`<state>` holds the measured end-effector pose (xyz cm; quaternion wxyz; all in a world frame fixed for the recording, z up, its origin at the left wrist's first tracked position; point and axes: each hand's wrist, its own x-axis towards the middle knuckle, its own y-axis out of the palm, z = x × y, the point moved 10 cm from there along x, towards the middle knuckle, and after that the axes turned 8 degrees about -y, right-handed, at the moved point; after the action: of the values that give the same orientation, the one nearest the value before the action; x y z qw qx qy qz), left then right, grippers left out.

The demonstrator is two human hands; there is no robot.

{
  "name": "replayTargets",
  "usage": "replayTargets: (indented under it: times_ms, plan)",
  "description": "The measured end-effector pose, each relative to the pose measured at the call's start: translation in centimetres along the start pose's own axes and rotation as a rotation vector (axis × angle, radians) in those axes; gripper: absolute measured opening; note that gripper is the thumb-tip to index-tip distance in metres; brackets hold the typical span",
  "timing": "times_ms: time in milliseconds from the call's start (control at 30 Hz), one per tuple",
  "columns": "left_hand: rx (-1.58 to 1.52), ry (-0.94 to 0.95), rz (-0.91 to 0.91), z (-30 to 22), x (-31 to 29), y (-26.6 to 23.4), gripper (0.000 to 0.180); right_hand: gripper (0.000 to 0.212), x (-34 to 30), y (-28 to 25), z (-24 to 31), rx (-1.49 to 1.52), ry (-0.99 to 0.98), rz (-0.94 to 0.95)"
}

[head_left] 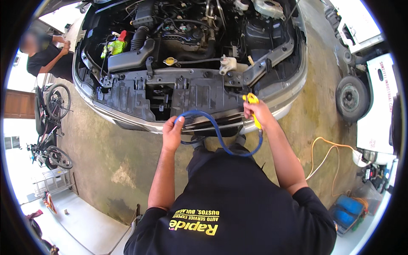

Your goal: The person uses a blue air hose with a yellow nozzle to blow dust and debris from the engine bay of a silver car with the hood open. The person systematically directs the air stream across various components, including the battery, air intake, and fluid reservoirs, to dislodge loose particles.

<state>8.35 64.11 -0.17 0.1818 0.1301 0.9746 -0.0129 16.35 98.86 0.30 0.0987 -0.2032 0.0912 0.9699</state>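
Note:
My right hand (260, 112) is closed around the handle of a yellow air blow gun (251, 99), whose head points forward over the front edge of a car. A blue hose (219, 134) runs from the bottom of the gun, loops low in front of my body and rises to my left hand (173, 132). Pinched between the thumb and fingers of that hand, the hose arches above the bumper (140, 123). Both hands are just short of the black radiator cover panel (204, 95). Beyond it lies the exposed engine (182, 36), with a yellow cap (170, 61) near its front.
At the left stands another person (51, 57) in dark clothes, hands together, near bicycles (55, 104) and a folded ladder (53, 180). To the right are a vehicle wheel (352, 98), orange and white cables (314, 159) along the concrete floor, and a blue container (349, 208).

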Motion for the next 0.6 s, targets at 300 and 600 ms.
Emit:
replayTargets:
  times_ms: [300, 600]
  plan:
    - [-0.106, -0.054, 0.023, -0.3, 1.1, 0.3, 0.040, 0.013, 0.8, 3.4, 1.1, 0.044, -0.157, -0.055]
    - [-0.222, -0.023, -0.078, -1.3, 0.4, -0.3, 0.035, 0.017, 7.0, 6.4, 2.1, -0.148, -0.321, -0.058]
